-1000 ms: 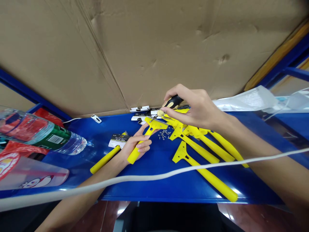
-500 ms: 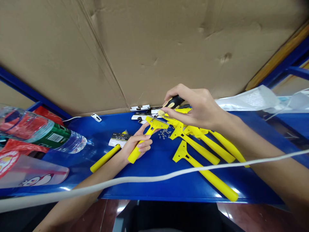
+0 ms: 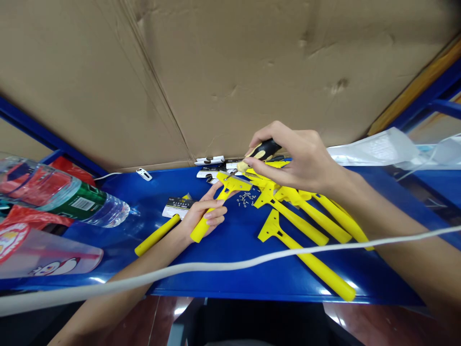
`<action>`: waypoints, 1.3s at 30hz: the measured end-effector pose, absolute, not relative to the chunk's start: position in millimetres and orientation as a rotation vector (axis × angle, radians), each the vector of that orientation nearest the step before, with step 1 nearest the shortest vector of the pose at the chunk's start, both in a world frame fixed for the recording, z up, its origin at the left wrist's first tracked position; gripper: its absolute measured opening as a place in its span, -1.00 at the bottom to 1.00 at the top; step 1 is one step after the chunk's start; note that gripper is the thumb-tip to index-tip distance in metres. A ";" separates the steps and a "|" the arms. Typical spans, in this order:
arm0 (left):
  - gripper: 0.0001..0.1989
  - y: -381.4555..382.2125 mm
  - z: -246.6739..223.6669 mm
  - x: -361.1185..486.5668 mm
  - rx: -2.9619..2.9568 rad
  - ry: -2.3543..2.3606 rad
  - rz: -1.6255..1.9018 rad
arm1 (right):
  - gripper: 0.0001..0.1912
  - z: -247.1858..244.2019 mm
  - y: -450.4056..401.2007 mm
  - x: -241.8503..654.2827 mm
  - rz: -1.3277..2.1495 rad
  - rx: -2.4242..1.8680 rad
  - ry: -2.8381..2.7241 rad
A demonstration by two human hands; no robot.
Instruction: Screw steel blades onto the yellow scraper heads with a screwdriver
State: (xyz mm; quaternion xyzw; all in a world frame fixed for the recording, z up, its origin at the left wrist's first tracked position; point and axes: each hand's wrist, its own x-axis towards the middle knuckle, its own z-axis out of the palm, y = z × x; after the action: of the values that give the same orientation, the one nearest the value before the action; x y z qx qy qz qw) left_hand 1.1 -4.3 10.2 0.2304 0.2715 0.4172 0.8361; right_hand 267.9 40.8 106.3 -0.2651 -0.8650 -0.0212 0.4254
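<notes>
Wrapped around the handle of a yellow scraper (image 3: 200,230) are the fingers of my left hand (image 3: 205,214), with the scraper's wide head tilted up and away from me. My right hand (image 3: 295,156) grips a black and yellow screwdriver (image 3: 264,150) by its handle. The screwdriver's shaft slants down-left to the scraper's head; whether its tip sits in a screw is too small to tell. Just right of that head, small screws and nuts (image 3: 246,198) lie scattered. More yellow scrapers (image 3: 306,252) lie to the right, partly under my right hand and forearm.
A white cable (image 3: 216,266) crosses the foreground. Left on the blue table (image 3: 230,278) are a water bottle (image 3: 79,199) and a plastic cup (image 3: 65,257). Black-and-white packets (image 3: 211,171) lie against the cardboard (image 3: 230,86). A yellow handle (image 3: 156,236) rests beside my left forearm.
My right hand and the screwdriver handle have shifted slightly right and turned a little. The scraper stays in my left hand in nearly the same place.
</notes>
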 end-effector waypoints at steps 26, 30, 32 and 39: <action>-0.39 -2.2 -2.8 6.3 0.563 0.636 0.901 | -0.68 104.9 35.8 263.0 0.058 -0.638 -2.371; -0.37 -1.4 -8.0 6.4 0.533 0.639 0.902 | -0.69 104.9 33.3 259.8 0.186 -0.569 -2.401; -0.35 -1.6 -9.4 6.7 0.534 0.637 0.913 | -0.70 102.8 33.6 258.9 0.212 -0.522 -2.378; -0.41 -1.8 -14.1 6.5 0.588 0.608 0.910 | -0.79 92.7 32.8 248.3 0.020 -0.536 -2.297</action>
State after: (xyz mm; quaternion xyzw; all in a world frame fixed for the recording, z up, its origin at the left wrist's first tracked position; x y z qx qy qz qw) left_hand 6.5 -1.8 -14.1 0.2752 0.2846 0.4263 0.8133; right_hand 248.3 32.8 92.7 -0.2099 -0.9002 0.0079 0.3815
